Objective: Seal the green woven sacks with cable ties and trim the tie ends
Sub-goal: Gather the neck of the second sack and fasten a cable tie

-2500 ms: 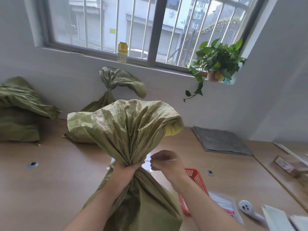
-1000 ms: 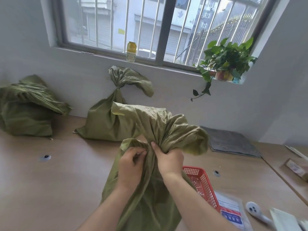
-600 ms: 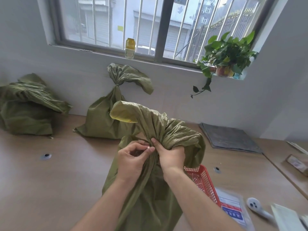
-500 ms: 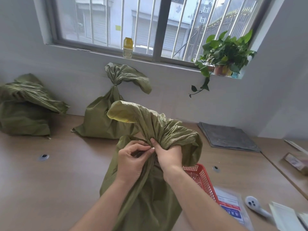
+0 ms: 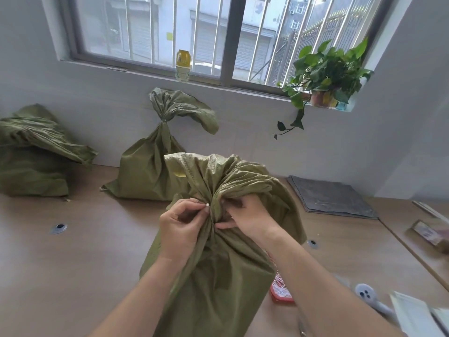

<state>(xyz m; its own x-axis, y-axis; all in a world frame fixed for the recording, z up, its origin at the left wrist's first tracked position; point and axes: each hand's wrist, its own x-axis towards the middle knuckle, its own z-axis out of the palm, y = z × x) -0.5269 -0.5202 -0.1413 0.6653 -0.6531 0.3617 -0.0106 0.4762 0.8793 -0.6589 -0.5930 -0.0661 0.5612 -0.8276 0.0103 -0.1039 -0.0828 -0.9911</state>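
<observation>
A green woven sack (image 5: 213, 276) stands upright on the wooden table in front of me, its neck bunched together. My left hand (image 5: 181, 227) pinches the white head of a cable tie (image 5: 207, 204) at the left of the neck. My right hand (image 5: 247, 216) curls round the right of the neck, fingers pinching low at the gathered cloth. The rest of the tie is hidden in the folds. A second sack (image 5: 155, 171), tied at its neck, leans against the wall behind. A third sack (image 5: 31, 156) lies at the far left.
A red basket (image 5: 281, 290) shows partly behind the sack at the right. A grey mat (image 5: 332, 198) lies at the back right. A white tool (image 5: 369, 296) and papers (image 5: 413, 317) sit at the right front. A bottle (image 5: 182, 65) and a potted plant (image 5: 325, 76) stand on the windowsill.
Both hands went from gathering the sack's mouth to working at its neck. The sack's top has flopped to the right, and the white tie head now shows at my left fingertips.
</observation>
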